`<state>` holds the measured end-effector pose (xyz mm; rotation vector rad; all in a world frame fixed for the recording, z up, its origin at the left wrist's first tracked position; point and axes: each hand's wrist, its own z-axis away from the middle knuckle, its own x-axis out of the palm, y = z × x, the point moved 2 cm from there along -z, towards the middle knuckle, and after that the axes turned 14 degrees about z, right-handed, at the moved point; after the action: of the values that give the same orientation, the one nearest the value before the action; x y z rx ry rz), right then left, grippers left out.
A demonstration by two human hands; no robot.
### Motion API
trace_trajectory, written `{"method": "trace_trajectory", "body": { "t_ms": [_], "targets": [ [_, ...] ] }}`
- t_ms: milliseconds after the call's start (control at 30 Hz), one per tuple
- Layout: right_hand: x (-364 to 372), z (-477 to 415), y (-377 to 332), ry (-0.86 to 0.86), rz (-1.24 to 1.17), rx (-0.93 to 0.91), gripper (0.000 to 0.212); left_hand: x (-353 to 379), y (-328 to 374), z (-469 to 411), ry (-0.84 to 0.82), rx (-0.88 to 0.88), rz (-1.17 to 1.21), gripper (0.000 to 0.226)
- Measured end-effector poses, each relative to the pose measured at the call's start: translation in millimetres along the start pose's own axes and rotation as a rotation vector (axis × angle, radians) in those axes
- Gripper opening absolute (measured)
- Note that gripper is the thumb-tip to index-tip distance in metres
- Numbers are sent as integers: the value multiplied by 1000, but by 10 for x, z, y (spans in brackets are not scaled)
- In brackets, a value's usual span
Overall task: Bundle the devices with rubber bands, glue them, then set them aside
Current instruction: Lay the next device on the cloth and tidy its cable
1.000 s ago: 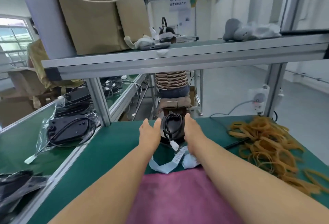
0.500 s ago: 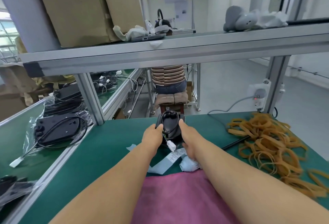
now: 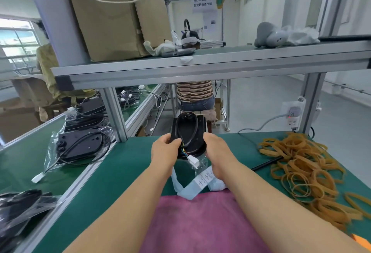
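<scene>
Gripping one black plastic device (image 3: 188, 132) upright above the far edge of the green-matted workbench (image 3: 124, 172), left hand (image 3: 163, 148) and right hand (image 3: 215, 152) each curled round a side.
Bare green mat lies open from the hands to the aluminium left rail (image 3: 84, 174). One pink cloth (image 3: 200, 222) covers the near edge. One heap of tan rubber bands (image 3: 301, 168), too many to count, fills the right side. The device carries one looped black cable (image 3: 195, 126) ending in one white connector (image 3: 193, 161) between the wrists.
</scene>
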<state>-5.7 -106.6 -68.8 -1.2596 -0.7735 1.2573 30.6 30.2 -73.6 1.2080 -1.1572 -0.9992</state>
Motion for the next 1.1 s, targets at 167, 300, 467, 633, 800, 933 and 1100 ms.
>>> {"method": "trace_trajectory", "body": {
  "t_ms": [167, 300, 467, 633, 800, 933, 1100],
  "targets": [
    [18, 460, -170, 66, -34, -117, 26, -162, 239, 247, 23, 113, 20, 55],
    [103, 778, -152, 91, -136, -203, 36, -256, 426, 472, -19, 167, 198, 51],
    [291, 1292, -18, 87, -196, -219, 46, -399, 579, 815, -43, 148, 358, 37],
    [443, 1752, 216, 54, -168, -225, 42, -586, 566, 1180, -104, 78, 380, 34],
    [435, 2084, 390, 78, -24, -216, 30, -792, 364, 1425, -89, -24, 371, 31],
    [383, 2293, 524, 64, 61, -217, 29, -937, 180, 1549, -95, -104, 346, 31],
    [268, 2306, 750, 53, 64, -129, 27, -1101, 16, 1592, -108, -178, 302, 30]
  ]
}}
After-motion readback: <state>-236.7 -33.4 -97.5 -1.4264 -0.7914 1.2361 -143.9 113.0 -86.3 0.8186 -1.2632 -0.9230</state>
